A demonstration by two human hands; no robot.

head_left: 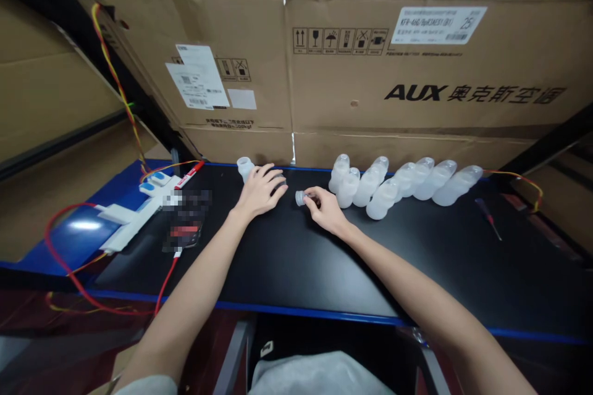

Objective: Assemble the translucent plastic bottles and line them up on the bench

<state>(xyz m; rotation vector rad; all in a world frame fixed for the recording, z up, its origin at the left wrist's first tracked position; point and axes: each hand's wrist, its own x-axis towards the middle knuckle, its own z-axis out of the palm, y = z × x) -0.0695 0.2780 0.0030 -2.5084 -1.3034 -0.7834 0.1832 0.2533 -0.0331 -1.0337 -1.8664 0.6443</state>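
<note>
Here, the right hand [325, 211] pinches a small ridged part [300, 198] left of clustered domed bottles [406, 180]; the left hand [260, 194], fingers spread, partly blocks an uncapped bottle [244, 166], a power strip [132, 223] farther left.

Dim corners, edges stretched; white glare on blue sheet [88, 227], soft sheen on black tabletop [315, 278]

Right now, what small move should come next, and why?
I'd probably bring the right hand, which pinches a small ribbed piece, toward the open bottle beside the left hand: that bottle's mouth looks uncovered, while the grouped bottles wear clear tops.
</note>
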